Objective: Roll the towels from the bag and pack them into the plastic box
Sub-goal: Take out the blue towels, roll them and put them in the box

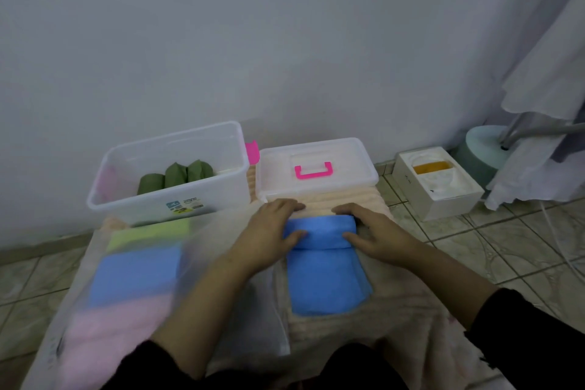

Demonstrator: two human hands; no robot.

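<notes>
A blue towel (327, 279) lies on a peach mat in front of me, its far end turned into a thick roll. My left hand (269, 231) grips the roll's left end and my right hand (370, 231) grips its right end, thumbs on top. The clear plastic box (133, 199) stands open at the back left with three green rolled towels (174, 177) inside. A translucent bag (126, 288) at my left holds folded green, blue and pink towels.
The box's lid (316, 168) with a pink handle lies behind the blue towel. A white carton (438, 187) stands on the tiled floor to the right, near a round teal stand base (481, 152) and hanging white cloth. A wall runs close behind.
</notes>
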